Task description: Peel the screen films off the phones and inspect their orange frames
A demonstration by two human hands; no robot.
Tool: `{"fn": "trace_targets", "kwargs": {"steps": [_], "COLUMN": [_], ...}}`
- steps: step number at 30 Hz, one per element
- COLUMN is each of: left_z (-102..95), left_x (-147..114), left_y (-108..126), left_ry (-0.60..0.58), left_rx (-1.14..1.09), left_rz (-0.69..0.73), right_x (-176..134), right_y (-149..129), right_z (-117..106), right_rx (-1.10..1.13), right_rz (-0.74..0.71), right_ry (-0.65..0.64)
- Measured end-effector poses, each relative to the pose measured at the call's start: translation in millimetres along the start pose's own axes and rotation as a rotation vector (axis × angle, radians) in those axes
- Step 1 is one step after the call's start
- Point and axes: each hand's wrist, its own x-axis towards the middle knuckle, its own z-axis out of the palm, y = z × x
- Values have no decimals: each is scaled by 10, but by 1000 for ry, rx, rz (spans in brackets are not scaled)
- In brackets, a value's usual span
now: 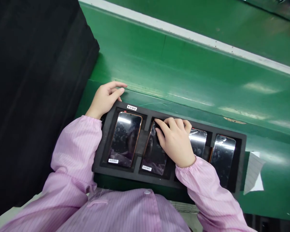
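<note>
A black foam tray (141,135) lies on the bench before me, with several smartphones in its recesses. My left hand (108,96) is at the tray's top left corner, its fingers loosely bent and nothing in them. My right hand (175,138) reaches over the second smartphone (153,154). Its fingers are curled round that phone's upper end and cover part of the screen. The leftmost smartphone (125,138) lies flat with a white barcode label at its lower end. My right hand and sleeve partly hide the third smartphone (198,141). The rightmost smartphone (223,158) lies in the end recess.
A large black stack or block (38,90) rises close on my left. A folded white paper (253,172) lies right of the tray. Behind the tray, the green bench (171,67) extends to a pale strip (183,32). A white label (131,108) marks the tray's rim.
</note>
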Motion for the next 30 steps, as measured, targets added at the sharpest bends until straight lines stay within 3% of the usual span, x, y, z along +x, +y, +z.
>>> {"fn": "trace_targets", "kwargs": {"steps": [15,21,25,30], "left_z": [-4,-2,-1,-7], "left_x": [-6,-4,-5,-8], "left_y": [11,12,11,3], "left_ry": [-2,2,-4,-1], "left_rx": [9,-3,4,22], "left_rz": [2,2,2,18], "right_x": [-9,-44,-106,-114], "right_y": [98,459,642,674], "right_z": [-5,-87,-194,-220], "right_rx": [-27,386,568,627], "right_rz": [12,-155,-87,-22], "right_ry": [69,33,-27,-61]}}
